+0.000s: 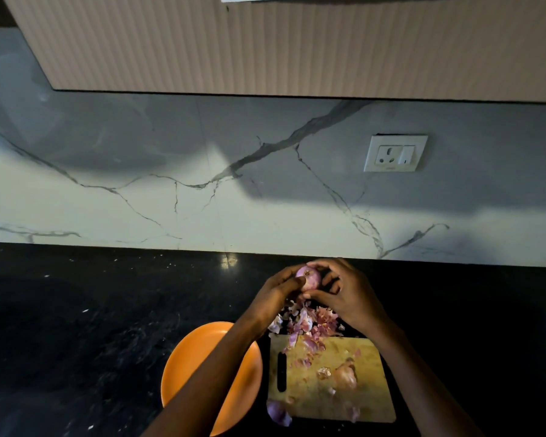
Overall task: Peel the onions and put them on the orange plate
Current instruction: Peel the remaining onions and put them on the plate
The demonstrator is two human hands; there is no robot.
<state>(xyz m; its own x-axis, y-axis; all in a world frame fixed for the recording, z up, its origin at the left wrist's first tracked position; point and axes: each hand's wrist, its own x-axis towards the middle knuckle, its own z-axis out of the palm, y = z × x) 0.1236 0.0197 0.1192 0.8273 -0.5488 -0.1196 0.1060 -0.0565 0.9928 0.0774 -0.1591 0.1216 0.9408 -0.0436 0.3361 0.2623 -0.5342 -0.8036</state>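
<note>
- Your left hand (281, 287) and right hand (344, 293) meet above the far end of the cutting board (334, 395), raised over the black desk (76, 326) close to the marble backsplash (171, 200).
- Between them you hold a small purple onion (309, 279). The left fingers (298, 280) are curled against its left side, with the thumb pressed onto it.
- Your right fingers (320, 264) arch over the top of the same onion, and the right thumb pinches it from below; both hands are grasping it, neither is released.
- Directly under your hands lies a heap of pink and white onion peels (309, 323), spilling from the desk onto the far edge of the board.
- A second onion (345, 376), brownish and with its skin on, rests on the board toward its right side, with a loose scrap of peel just beside it.
- A larger purple piece of skin (278, 413) lies at the near left corner of the board, partly on the desk.
- The orange plate (183, 367) sits on the desk just left of the board; your left forearm crosses over it, and the part of the plate that shows carries no onion.
- A white wall socket (394, 152) is set in the backsplash to the right, below a ribbed cabinet (265, 42).
</note>
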